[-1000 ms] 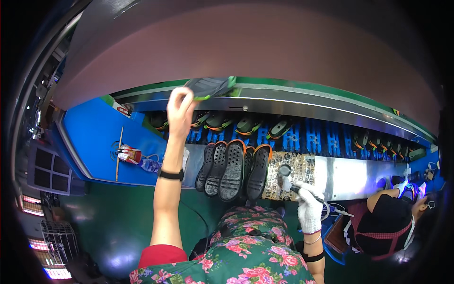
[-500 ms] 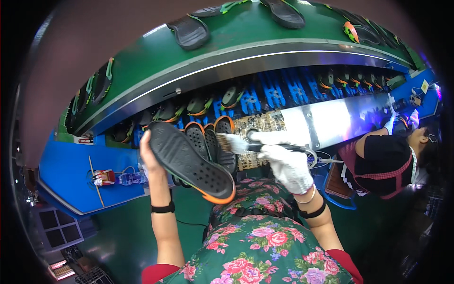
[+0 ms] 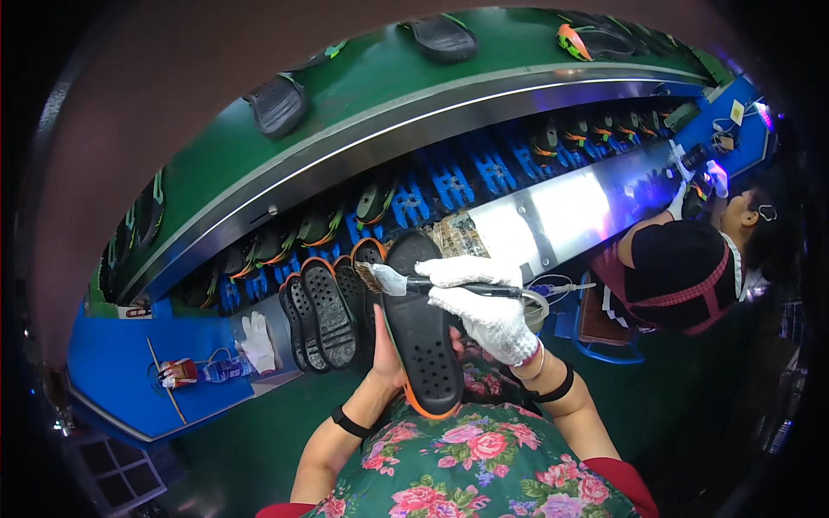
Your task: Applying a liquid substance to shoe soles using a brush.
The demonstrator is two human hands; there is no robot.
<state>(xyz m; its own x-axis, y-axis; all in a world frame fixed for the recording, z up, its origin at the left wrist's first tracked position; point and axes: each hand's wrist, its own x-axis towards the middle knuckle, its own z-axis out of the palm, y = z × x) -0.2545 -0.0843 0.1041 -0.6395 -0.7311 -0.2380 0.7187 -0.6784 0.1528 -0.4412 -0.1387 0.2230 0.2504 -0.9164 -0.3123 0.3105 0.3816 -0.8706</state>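
In the head view, your bare left hand (image 3: 389, 350) is clamped on the edge of a black shoe (image 3: 423, 345), held sole-up before your floral apron (image 3: 458, 466). Your gloved right hand (image 3: 496, 315) grips a brush (image 3: 397, 281) across it, bristles by its left edge, contact unclear; more shoes (image 3: 326, 311) stand in a row to the left.

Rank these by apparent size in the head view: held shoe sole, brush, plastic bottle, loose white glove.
1. Shoe sole
2. Brush, partly hidden by the right hand
3. Plastic bottle and loose white glove: too alike to rank
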